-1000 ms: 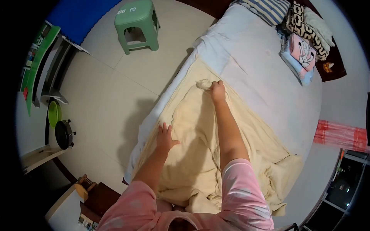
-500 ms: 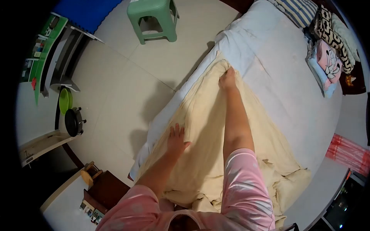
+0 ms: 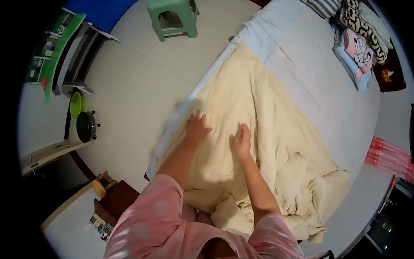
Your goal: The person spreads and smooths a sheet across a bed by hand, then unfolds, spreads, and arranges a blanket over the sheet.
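Note:
A cream cloth (image 3: 228, 90) lies spread over the near left part of the bed, pointed at its far end and bunched up near my body. My left hand (image 3: 197, 127) rests on it close to the bed's left edge, fingers spread. To the right, my right hand (image 3: 243, 140) is over the middle of the cloth with thumb and fingers apart and nothing in them. A long fold runs down the cloth just right of my right hand.
The pale bed sheet (image 3: 310, 86) shows beyond the cloth. Folded clothes (image 3: 358, 52) and a striped pillow (image 3: 323, 6) are at the far right. A green stool (image 3: 172, 19) stands on the floor, and a black round object (image 3: 86, 126) is at left.
My right hand has let go of the cloth's far part and come back toward my body. The far end now lies flatter, without the bunch. My left hand has moved slightly forward.

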A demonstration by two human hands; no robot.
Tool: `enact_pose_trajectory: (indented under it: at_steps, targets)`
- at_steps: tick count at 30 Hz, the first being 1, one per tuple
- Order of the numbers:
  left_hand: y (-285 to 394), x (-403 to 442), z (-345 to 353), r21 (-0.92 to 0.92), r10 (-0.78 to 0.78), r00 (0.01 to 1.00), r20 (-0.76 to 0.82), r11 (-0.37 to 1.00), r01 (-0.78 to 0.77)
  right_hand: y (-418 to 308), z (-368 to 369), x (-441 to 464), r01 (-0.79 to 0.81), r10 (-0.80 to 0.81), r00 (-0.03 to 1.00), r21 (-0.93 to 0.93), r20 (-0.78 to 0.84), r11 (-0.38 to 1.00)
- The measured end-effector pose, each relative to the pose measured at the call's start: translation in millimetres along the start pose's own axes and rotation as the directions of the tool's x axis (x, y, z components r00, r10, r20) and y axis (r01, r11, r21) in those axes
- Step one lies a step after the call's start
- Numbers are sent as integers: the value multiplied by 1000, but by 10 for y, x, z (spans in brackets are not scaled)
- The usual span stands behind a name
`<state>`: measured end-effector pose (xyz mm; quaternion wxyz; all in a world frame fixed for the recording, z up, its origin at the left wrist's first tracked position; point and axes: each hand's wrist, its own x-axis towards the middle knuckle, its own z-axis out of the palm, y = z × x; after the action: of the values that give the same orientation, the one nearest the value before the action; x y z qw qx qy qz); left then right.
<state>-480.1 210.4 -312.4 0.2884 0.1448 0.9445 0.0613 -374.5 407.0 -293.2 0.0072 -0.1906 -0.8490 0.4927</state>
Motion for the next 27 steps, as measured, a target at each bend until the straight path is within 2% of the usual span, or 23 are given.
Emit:
enact_pose_trajectory:
  at_steps: [3,4,6,8,11,14,17,19,20,21,23,26,27]
  targets:
    - [-320,-145,383,-131,40,999,-17,991,-42,65,8,-809,-95,93,993,17,70,995]
    - [-384,-333,429,-294,-29,998,54,955,44,70,-8,-1038,-127,124,988,27,89,992]
    - [-487,-936,647,-569,-127,965,231,787,240,116,-5,-1427,-172,170,977,4,129,985]
    - [-538,-1540,942,-684,-174,975,139,694,222,211,15,-1742,-193,202,965,-67,167,979]
    - [-546,-2051,1077,-504,-87,873,479,787,355,377,63,-2122,-281,299,908,-102,295,954]
    - [-644,-2296,1568,-581,-263,860,438,647,494,322,105,-2321,-268,332,858,-211,391,940]
    - [-482,-2410,894,-731,-309,875,373,483,482,-8,55,-2443,-237,289,800,-166,526,957]
    - [-637,-2457,907,-743,-222,975,28,648,168,-270,112,-2603,31,178,824,-358,537,933]
    - [-721,-2459,898,-763,-234,971,-56,637,109,-402,140,-2683,162,125,827,-445,548,881]
    - [-784,-2469,838,-775,-244,960,-140,630,47,-582,138,-2740,199,118,823,-476,556,857]
    - [-847,-2434,421,-895,-405,909,-100,436,96,-917,163,-2805,261,112,820,-540,561,800]
    - [-1110,-2592,-138,-944,-237,959,-155,322,-72,-975,418,-2917,74,163,823,-387,544,919]
    - [-1235,-2614,-151,-947,-258,958,-121,319,-34,-1005,495,-2972,66,145,842,-366,520,928]
